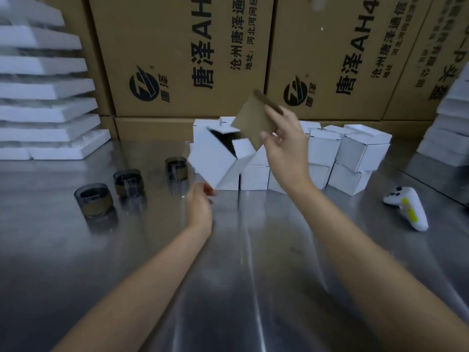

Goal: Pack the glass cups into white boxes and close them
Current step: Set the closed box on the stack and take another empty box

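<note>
My left hand (200,204) grips the bottom corner of a white box (215,161), which is lifted off the table, tilted, with its top open and dark inside. My right hand (284,141) pinches the box's brown-lined lid flap (253,120) and holds it up. Three smoky glass cups with brown bands stand upright on the steel table to the left: one (94,200) nearest, one (129,183) in the middle, one (176,169) closest to the box. Behind the hands, closed white boxes (360,153) are stacked in two layers.
Large brown cartons (177,59) wall off the back. White foam trays (43,107) are piled at the left, and more white trays (451,123) at the right edge. A white handheld controller (408,207) lies on the table at the right.
</note>
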`<state>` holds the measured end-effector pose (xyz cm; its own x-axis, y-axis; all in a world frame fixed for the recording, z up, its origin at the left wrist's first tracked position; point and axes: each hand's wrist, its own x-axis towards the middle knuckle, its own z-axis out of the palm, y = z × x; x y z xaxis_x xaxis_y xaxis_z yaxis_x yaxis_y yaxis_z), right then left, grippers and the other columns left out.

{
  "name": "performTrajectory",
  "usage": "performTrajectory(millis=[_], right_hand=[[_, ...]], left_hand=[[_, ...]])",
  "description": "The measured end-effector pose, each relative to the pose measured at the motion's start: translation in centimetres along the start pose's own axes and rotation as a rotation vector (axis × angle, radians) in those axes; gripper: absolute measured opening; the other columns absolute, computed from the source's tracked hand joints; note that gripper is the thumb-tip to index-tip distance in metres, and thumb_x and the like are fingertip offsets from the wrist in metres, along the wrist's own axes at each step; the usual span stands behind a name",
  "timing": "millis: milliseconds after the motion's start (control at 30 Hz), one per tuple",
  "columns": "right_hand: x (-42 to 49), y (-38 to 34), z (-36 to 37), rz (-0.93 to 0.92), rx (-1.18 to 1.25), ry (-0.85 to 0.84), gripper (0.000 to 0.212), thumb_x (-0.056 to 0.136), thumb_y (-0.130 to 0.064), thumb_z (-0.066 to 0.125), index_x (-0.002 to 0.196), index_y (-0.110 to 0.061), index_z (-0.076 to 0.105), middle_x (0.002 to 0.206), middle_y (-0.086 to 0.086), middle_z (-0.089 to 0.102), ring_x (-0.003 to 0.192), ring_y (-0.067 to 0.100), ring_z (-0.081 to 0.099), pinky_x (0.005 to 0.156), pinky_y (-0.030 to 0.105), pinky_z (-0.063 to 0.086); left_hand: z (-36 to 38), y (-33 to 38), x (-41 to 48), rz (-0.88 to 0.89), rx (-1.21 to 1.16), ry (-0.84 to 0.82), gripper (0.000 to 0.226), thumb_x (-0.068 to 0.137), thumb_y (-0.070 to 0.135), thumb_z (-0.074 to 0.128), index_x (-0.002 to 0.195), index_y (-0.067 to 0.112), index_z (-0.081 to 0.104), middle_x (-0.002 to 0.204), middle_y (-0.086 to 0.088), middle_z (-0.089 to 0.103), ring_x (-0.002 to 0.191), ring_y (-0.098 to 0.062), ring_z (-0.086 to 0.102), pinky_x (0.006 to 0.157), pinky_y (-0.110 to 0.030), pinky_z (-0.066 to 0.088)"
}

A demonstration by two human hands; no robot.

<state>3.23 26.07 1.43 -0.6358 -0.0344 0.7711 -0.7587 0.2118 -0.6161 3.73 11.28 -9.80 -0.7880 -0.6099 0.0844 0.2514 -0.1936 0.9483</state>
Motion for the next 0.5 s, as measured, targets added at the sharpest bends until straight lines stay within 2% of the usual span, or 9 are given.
performTrajectory(millis=[67,167,233,300,400,500], right_hand=[[-1.7,0.9,0.4,0.020,-0.032,-0.023,0.040,0.088,0.012,0.052,0.123,-0.006,0.063,0.116,-0.001,0.050,0.106,0.001,0.051,0.086,0.009,0.043],[-3.9,2.4,1.0,0.081,-0.028,-0.035,0.034,0.088,0.011,0.053,0.111,-0.009,0.067,0.107,-0.004,0.053,0.099,-0.009,0.051,0.086,0.009,0.042],[-5.4,3.6,1.4,0.138,0.009,-0.053,0.032,0.089,0.010,0.053,0.107,-0.013,0.066,0.109,-0.002,0.057,0.103,-0.002,0.053,0.091,0.015,0.043],[-6.3,4.4,1.6,0.192,0.063,-0.090,0.029,0.093,0.008,0.051,0.106,-0.015,0.064,0.119,-0.001,0.057,0.114,0.005,0.053,0.099,0.022,0.043],[-6.4,5.0,1.4,0.306,0.170,-0.015,0.035,0.092,0.011,0.043,0.087,-0.019,0.060,0.133,-0.007,0.048,0.132,0.009,0.043,0.110,0.027,0.037],[-7.1,5.4,1.1,0.409,0.204,0.141,0.034,0.092,0.006,0.041,0.077,-0.021,0.055,0.114,-0.007,0.050,0.117,0.021,0.053,0.107,0.049,0.040]], left_hand=[[-1.1,0.4,0.1,-0.014,-0.032,0.051,0.028,0.095,0.010,0.038,0.071,0.016,0.052,0.082,-0.010,0.057,0.080,-0.025,0.051,0.072,-0.035,0.039],[-2.4,0.8,-0.1,-0.034,-0.055,0.042,0.025,0.094,0.016,0.044,0.080,0.018,0.063,0.091,-0.006,0.062,0.089,-0.023,0.056,0.079,-0.036,0.042],[-2.7,0.8,-0.5,-0.007,-0.018,-0.064,0.029,0.098,0.022,0.043,0.082,0.021,0.067,0.096,-0.001,0.066,0.093,-0.016,0.059,0.080,-0.028,0.044],[-2.7,0.8,-1.0,0.048,0.047,-0.180,0.031,0.101,0.025,0.040,0.087,0.022,0.068,0.103,0.003,0.066,0.098,-0.008,0.059,0.079,-0.022,0.043],[-2.4,0.9,-1.7,0.093,0.127,-0.267,0.026,0.102,0.030,0.042,0.109,0.018,0.064,0.111,0.008,0.061,0.104,-0.002,0.055,0.084,-0.018,0.040],[-2.5,1.0,-1.8,0.100,0.196,-0.358,0.039,0.099,0.042,0.046,0.132,0.021,0.050,0.130,0.010,0.055,0.115,0.005,0.050,0.089,-0.012,0.036]])
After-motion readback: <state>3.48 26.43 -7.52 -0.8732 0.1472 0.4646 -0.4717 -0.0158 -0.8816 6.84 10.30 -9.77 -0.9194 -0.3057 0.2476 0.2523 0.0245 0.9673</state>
